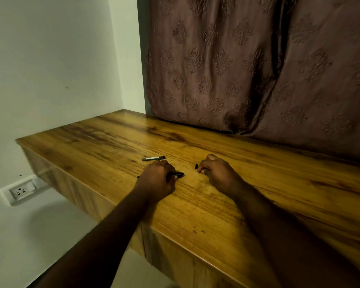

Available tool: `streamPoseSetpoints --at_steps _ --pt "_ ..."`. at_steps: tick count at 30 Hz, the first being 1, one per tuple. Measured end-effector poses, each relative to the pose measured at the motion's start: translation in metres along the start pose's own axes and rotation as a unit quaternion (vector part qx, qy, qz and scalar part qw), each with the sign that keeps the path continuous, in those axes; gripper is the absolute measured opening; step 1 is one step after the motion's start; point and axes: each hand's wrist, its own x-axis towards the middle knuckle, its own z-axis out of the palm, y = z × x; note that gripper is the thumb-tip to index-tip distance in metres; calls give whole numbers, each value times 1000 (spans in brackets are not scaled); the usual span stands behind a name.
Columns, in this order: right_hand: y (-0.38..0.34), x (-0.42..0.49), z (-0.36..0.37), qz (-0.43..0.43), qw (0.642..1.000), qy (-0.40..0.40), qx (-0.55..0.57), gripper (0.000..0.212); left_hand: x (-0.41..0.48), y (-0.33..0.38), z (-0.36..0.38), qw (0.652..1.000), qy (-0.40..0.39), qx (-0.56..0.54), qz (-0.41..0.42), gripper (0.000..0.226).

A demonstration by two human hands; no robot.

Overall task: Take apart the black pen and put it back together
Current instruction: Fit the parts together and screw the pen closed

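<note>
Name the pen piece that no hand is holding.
The piece with the pale strip, lying beyond the left hand; each hand grips one of the others.

Wood-grain counter point(216, 204), smooth and glossy, darker streaks in the finish. Brownish cloth curtain point(237, 69), embossed motifs, faint sheen. Matt painted wall point(50, 69) with a few dark specks. White plastic socket point(21, 191), smooth. Black plastic pen point(176, 174), slightly shiny; black barrel point(153, 158) with a pale, glossy strip.
</note>
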Motion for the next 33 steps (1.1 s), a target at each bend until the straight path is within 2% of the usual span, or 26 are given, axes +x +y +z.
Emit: streamPoseSetpoints --at_steps 2,5,7,9,15,18,21,25,33 --pt "0 0 1 11 999 29 11 15 0 1 0 1000 4 -6 1 29" --pt "2 -1 -2 57 986 132 84 13 0 1 0 1000 17 -26 -4 19" --pt "0 -3 -7 101 962 207 148 12 0 1 0 999 28 -41 -4 17" --pt "-9 -6 -13 142 929 245 240 11 -1 0 1 998 39 -49 2 20" --pt "-37 -11 -9 229 808 217 498 8 -5 2 -1 994 92 -49 17 30" --pt "-49 -13 -8 221 761 193 578 11 -6 0 1 994 98 -38 9 16" --pt "-55 -13 -7 198 732 176 628 5 -6 1 0 993 109 -34 21 14" --pt "-58 -11 -5 193 719 157 649 5 -6 5 -1 992 123 -24 30 17" --pt "-63 -8 0 187 737 142 633 15 -6 6 -1 992 119 -11 43 16"
